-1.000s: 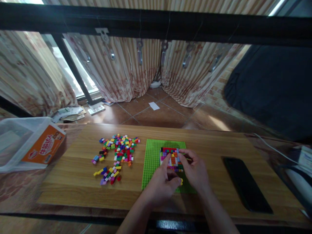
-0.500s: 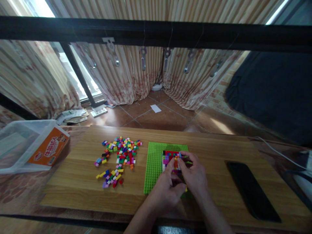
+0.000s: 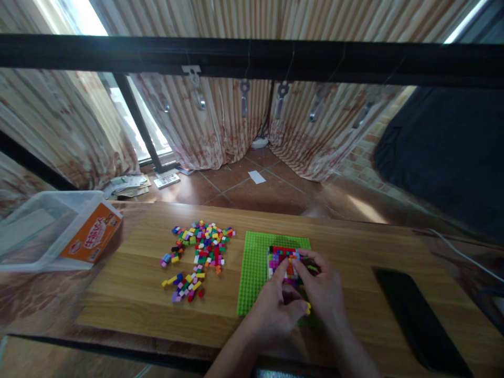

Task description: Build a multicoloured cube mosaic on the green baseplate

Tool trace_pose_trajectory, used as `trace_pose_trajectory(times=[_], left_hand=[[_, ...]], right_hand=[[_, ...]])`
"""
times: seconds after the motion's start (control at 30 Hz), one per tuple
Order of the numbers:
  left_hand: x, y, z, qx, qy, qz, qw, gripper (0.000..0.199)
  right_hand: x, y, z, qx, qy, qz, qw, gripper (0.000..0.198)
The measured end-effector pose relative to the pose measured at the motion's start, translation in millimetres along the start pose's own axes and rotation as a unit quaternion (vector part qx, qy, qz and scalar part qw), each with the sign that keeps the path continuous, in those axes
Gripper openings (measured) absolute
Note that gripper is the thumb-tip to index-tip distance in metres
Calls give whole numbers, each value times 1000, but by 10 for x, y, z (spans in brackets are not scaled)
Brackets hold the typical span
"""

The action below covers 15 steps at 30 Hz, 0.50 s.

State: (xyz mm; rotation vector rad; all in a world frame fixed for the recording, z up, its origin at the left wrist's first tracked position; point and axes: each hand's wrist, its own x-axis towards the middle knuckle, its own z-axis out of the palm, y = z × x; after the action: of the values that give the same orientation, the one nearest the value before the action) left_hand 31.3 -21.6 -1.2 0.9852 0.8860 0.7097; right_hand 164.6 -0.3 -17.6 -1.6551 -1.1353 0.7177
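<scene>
The wooden board runs wide across the view, its long side set crosswise to both forearms, and everything the hands deal with lies on it. To the right of the right hand, well apart, a dark phone lies flat. To the left of the left hand, past the loose pieces, a clear plastic tub with an orange label sits off the board's edge.

The green baseplate lies directly ahead of both hands, its longer side running away from the person. The hands cover its near right part; its left strip is bare.

The brick patch, a small block of mixed colours, sits on the far right part of the baseplate, just beyond the fingertips of both hands. The right hand is the nearer: its fingers curl down onto the patch's near right edge, pinched together as if pressing or holding a small piece, though what lies between them is hidden. The left hand is half-clenched, forefinger stretched forward to touch the patch's near left side.

A yellow brick shows between the two hands, at the left hand's knuckles; whether it is gripped I cannot tell.

The loose bricks lie scattered to the left of the left hand, near the baseplate but apart from it.
</scene>
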Motion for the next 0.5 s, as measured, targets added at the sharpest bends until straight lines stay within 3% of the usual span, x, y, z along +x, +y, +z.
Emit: trace_pose_trajectory(times=[0.5], left_hand=[[7,3,2,-19,1,-2,1000,95]], right_hand=[[46,14,60,31,20,63,997,49]])
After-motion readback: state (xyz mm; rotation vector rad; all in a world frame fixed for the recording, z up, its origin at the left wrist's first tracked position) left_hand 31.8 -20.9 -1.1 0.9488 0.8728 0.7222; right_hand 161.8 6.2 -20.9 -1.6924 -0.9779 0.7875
